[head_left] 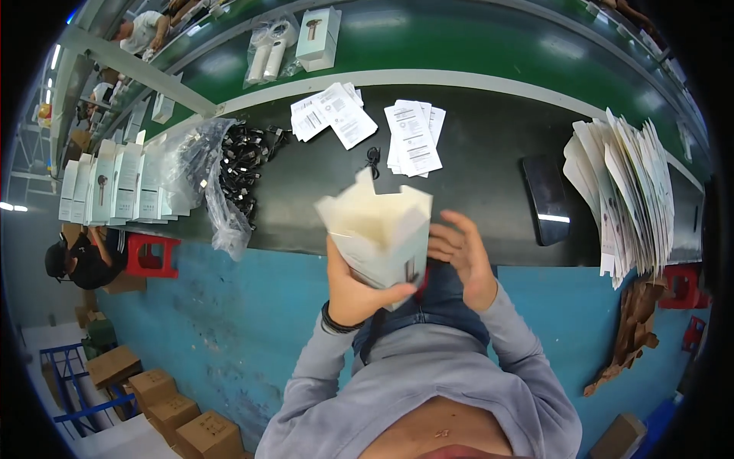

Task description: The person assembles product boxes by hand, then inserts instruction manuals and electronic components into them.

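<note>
A small white carton (pixel 382 229) with its top flaps raised is held in front of my body, over the near edge of the dark work table. My left hand (pixel 355 287) wraps round its lower left side, the thumb across its near face. Close to the carton's right side, my right hand (pixel 465 256) has its fingers apart and holds nothing. Beyond the carton lie a coiled black cable (pixel 372 159) and two piles of printed leaflets, the left pile (pixel 348 115) and the right pile (pixel 415 138). The inner bottom of the carton cannot be made out.
A plastic bag (pixel 195 164) and many bundled black cables (pixel 248 157) lie at left, beside a row of cartons (pixel 115 187). A phone (pixel 546 200) and stacked flat cartons (pixel 623 195) are at right. Wrapped handheld devices (pixel 271 50) and another carton (pixel 318 38) stand on the green belt.
</note>
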`<action>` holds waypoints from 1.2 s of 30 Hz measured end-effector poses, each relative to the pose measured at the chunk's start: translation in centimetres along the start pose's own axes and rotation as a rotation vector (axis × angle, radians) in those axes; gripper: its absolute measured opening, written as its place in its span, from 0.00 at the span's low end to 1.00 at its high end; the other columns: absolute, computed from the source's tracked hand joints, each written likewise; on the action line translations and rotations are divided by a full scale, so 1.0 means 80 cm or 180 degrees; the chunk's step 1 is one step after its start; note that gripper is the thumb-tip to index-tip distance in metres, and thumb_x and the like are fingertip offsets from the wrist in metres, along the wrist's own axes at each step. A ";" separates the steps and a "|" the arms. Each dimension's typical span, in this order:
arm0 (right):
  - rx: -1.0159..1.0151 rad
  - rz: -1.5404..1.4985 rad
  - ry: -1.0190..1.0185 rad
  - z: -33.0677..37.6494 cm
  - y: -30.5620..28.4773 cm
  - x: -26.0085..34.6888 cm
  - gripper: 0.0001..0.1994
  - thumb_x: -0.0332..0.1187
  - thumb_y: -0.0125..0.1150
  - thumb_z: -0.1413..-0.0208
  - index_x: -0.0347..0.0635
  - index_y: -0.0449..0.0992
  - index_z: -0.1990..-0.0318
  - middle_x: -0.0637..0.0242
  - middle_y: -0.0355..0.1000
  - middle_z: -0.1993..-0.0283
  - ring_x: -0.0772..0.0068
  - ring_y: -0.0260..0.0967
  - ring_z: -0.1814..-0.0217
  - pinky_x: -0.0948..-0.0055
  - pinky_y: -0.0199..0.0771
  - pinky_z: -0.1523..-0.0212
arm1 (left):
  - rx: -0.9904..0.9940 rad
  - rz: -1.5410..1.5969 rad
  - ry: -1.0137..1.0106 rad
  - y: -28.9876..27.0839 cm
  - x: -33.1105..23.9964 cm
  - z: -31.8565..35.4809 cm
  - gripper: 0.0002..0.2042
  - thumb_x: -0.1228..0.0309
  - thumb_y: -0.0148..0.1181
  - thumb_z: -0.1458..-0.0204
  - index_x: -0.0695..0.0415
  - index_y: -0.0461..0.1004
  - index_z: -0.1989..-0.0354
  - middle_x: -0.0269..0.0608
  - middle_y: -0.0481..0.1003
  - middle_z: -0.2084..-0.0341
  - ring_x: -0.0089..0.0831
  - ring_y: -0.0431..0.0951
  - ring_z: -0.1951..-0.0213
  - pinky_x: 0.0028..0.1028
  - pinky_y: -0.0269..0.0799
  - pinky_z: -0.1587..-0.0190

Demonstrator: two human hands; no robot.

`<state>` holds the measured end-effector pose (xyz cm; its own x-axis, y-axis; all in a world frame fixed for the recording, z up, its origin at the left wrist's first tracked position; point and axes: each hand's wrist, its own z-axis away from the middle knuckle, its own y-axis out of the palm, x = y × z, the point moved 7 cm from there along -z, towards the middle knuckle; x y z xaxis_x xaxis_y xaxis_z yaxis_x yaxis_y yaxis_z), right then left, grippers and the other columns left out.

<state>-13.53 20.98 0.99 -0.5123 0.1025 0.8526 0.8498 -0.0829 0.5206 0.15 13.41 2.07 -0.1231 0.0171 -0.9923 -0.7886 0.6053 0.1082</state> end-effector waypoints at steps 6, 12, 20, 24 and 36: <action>-0.0511 0.0224 -0.0329 -0.001 0.016 -0.019 0.55 0.44 0.73 0.63 0.39 0.35 0.35 0.58 0.50 0.37 0.66 0.50 0.37 0.67 0.51 0.40 | 0.0775 -0.2315 0.1298 0.050 -0.020 0.028 0.62 0.37 0.64 0.73 0.54 0.30 0.35 0.59 0.38 0.36 0.66 0.26 0.37 0.68 0.24 0.47; -0.0097 0.0364 -0.0172 0.017 0.015 -0.033 0.50 0.44 0.73 0.63 0.37 0.46 0.37 0.58 0.54 0.39 0.65 0.54 0.39 0.68 0.55 0.41 | 0.1278 -0.2323 0.1810 0.043 -0.051 0.022 0.47 0.37 0.59 0.67 0.53 0.57 0.39 0.64 0.52 0.42 0.60 0.37 0.36 0.56 0.13 0.43; -0.0654 0.0614 -0.1179 0.030 0.032 -0.009 0.34 0.53 0.56 0.50 0.38 0.52 0.44 0.47 0.56 0.45 0.61 0.57 0.42 0.64 0.58 0.45 | 0.0455 -0.0263 0.1823 0.055 -0.061 0.026 0.23 0.79 0.48 0.50 0.54 0.56 0.44 0.52 0.69 0.60 0.51 0.65 0.48 0.50 0.55 0.46; -0.0733 0.0314 -0.1757 0.025 0.049 0.009 0.24 0.46 0.52 0.44 0.42 0.55 0.48 0.39 0.56 0.43 0.60 0.58 0.45 0.63 0.59 0.47 | -0.0138 -0.0035 0.1839 0.049 -0.059 0.026 0.33 0.89 0.44 0.57 0.48 0.47 0.42 0.44 0.67 0.70 0.47 0.71 0.58 0.45 0.62 0.51; -0.0873 0.0524 -0.1849 0.017 0.037 0.007 0.16 0.32 0.50 0.43 0.35 0.60 0.50 0.44 0.59 0.44 0.70 0.60 0.52 0.72 0.64 0.54 | -0.0285 -0.0556 0.2132 0.040 -0.068 0.012 0.24 0.86 0.53 0.58 0.52 0.55 0.53 0.40 0.65 0.70 0.35 0.74 0.65 0.29 0.61 0.67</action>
<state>-11.12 22.16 2.95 -0.1630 0.5783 0.7994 0.8096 -0.3847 0.4434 -1.13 16.07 7.77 -0.3124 -0.5864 -0.7474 -0.8738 0.4860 -0.0162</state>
